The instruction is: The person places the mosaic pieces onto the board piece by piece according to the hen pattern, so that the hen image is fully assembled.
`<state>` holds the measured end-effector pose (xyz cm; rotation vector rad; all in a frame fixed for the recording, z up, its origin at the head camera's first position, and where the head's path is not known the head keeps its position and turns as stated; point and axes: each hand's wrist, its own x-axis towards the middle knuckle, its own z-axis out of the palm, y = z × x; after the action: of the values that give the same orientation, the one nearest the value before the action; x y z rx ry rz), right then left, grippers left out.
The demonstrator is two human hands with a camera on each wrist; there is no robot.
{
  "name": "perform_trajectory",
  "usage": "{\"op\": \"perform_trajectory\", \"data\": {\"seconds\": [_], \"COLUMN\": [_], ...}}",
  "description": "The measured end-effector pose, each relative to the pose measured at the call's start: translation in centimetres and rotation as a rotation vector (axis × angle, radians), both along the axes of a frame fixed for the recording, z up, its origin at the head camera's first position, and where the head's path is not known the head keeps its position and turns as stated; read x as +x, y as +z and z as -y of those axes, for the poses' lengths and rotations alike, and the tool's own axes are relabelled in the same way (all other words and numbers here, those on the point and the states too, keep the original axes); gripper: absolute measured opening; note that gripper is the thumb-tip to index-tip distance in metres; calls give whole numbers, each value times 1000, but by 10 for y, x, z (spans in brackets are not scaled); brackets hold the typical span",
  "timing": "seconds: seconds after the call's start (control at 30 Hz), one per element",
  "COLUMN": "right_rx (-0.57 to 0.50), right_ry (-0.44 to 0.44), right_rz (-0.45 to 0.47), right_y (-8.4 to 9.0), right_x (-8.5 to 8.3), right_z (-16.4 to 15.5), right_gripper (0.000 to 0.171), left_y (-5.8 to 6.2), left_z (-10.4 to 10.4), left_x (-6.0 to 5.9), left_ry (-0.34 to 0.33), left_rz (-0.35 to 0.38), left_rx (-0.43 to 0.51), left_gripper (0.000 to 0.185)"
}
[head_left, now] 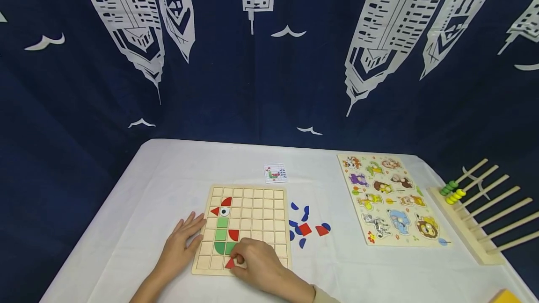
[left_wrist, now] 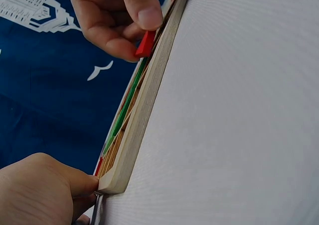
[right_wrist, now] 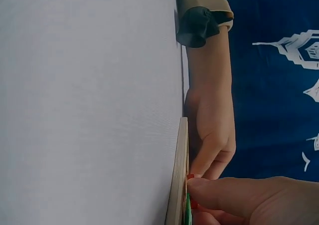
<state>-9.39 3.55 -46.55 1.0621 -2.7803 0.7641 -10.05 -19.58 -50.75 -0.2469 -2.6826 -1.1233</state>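
My right hand (head_left: 261, 265) pinches a red triangle piece (head_left: 229, 263) between thumb and finger, low over the near row of the wooden grid board (head_left: 268, 214). In the left wrist view, that red triangle (left_wrist: 145, 44) shows below the thumb, close to the board's edge. My left hand (head_left: 178, 247) rests against the board's left side, its fingers fairly straight and touching the edge. On the board lie a round eye piece (head_left: 225, 211), red pieces (head_left: 226, 201), light green squares (head_left: 221, 234) and dark green rounded pieces (head_left: 219, 248). My right fingers partly cover the near squares.
Blue half-round pieces (head_left: 302, 243), a red square (head_left: 305, 229) and a red quarter-round (head_left: 322, 231) lie right of the board. Behind it is a picture card (head_left: 276, 173). An animal puzzle (head_left: 391, 200) and a bead rack (head_left: 467, 228) stand farther right.
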Motion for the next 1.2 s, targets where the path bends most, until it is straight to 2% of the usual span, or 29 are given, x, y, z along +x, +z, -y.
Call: {"op": "perform_trajectory", "data": {"seconds": [0.27,0.47,0.7,0.83,0.9,1.1,1.2], "right_rx": [-7,-3,-78,-146,-172,-192,-175], "right_ry": [9,-3,-57,-133,-186,-417,-483], "right_rz": [28,46,107,123,103,94,117], "right_y": [-2,0,7,6,5,1,-1], "right_x": [0,2,1,-2,-5,-20,-30], "right_z": [0,-2,-30,-65,-83,-127,-140], "right_gripper": [14,14,13,15,17,23,26], "left_y": [0,-1,0,1,1,-1,-3], "left_z": [-1,0,-1,-1,-1,0,-1], "left_x": [0,0,0,0,0,-1,-1], "left_ry": [4,7,2,3,1,-2,-1], "left_rz": [12,-11,-11,-1,-8,-49,-50], "left_rx": [-2,-8,-6,-13,-15,-17,-12], "left_gripper": [40,40,41,41,41,41,41]}}
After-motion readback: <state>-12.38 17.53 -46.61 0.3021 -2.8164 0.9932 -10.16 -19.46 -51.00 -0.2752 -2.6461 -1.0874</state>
